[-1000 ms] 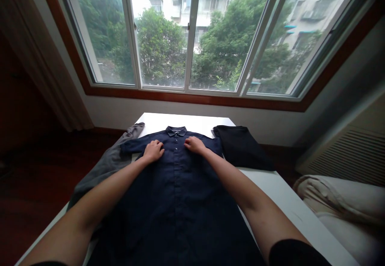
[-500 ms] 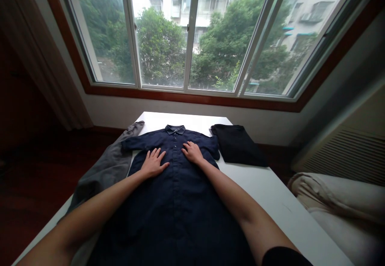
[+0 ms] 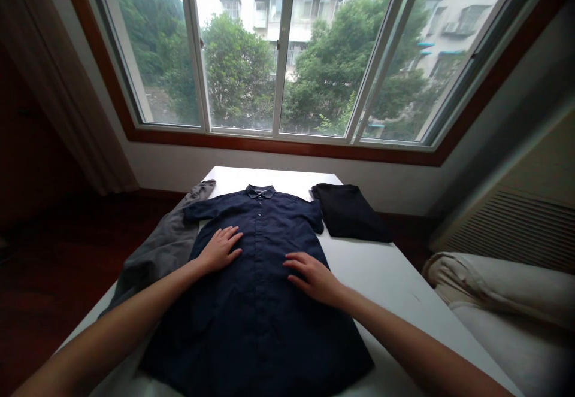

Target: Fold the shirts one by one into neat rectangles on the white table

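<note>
1. Here on the white table (image 3: 372,265), the dark blue shirt (image 3: 256,319) lies front up, collar (image 3: 260,191) toward the window (image 3: 281,55), hem (image 3: 359,368) toward the person
2. Left hand (image 3: 220,248) palm down on the chest, fingers lightly fanned, thumb standing off, pinching nothing
3. Across the placket (image 3: 256,265), the right hand (image 3: 314,278) is placed lower over the body, fingers loosely parted and slightly curved, thumb free; whether each fingertip meets the cloth, I cannot tell
4. This looks like smoothing, so open palms are the right tool: light, wide pressure, working outward from the placket, no digging in with the nails
5. Best to let one palm anchor while the other strokes, or the placket could be dragged out of line
6. And mind the sides: the left sleeve (image 3: 202,208) overlaps the grey garment (image 3: 166,247), the right sleeve (image 3: 317,214) is just beside the folded black garment (image 3: 353,211), so a hard outward sweep could ruck either one
7. Part of the hem runs out of view, so its evenness is anyone's guess
</note>
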`<state>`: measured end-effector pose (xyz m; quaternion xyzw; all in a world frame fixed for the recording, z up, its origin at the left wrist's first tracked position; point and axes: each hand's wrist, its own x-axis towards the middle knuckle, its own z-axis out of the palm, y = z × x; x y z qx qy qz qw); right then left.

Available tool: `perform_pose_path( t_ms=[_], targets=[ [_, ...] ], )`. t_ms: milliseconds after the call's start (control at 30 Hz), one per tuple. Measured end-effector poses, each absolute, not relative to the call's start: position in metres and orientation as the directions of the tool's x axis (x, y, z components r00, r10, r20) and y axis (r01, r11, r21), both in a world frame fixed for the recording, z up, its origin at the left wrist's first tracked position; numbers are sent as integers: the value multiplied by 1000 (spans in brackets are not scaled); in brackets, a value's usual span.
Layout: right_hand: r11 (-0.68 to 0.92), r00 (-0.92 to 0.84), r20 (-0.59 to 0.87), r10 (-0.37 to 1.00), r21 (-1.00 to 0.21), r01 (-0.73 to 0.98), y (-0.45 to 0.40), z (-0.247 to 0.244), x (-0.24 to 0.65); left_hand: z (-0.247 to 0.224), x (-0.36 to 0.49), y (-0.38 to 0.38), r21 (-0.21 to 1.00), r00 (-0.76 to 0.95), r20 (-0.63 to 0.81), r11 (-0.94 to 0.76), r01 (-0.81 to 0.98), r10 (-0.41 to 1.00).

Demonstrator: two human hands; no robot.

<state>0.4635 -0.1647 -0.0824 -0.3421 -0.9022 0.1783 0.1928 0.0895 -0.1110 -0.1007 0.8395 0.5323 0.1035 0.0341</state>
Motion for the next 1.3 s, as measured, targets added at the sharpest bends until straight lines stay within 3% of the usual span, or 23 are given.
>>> perform_pose_path(
  t_ms=[133,300,600,667,767,867,933,1000,1100,1300],
  targets=[
    [650,-671,176,721,-508,566,-242,-80,487,-74,93,-200,258,658,206,-689,678,724],
    [655,-715,65,696,-466,595,-302,-74,497,-68,84,-298,231,852,93,-844,484,515],
    [638,-645,61,761,-249,729,-323,-83,511,-75,62,-344,16,796,39,-797,604,604],
    [598,-618,29,785,-290,747,-322,-78,510,-68,62,-343,98,765,8,-762,640,644],
    [558,-663,-102,742,-454,695,-318,-60,513,-49,59,-340,300,723,-89,-673,676,685],
    [479,-760,-243,603,-651,589,-302,-41,521,-30,57,-334,435,731,-244,-601,670,638],
    [406,-769,-250,588,-731,549,-276,-35,527,-19,62,-327,477,736,-331,-568,671,591],
    [386,-705,-154,692,-746,543,-237,-35,534,-10,75,-318,493,745,-346,-564,662,570],
    [385,-502,39,864,-694,609,-160,-43,546,-4,102,-299,502,780,-235,-615,608,580],
    [129,-64,162,985,-433,892,-28,-51,563,-18,160,-253,507,858,-81,-720,474,508]
  ],
)
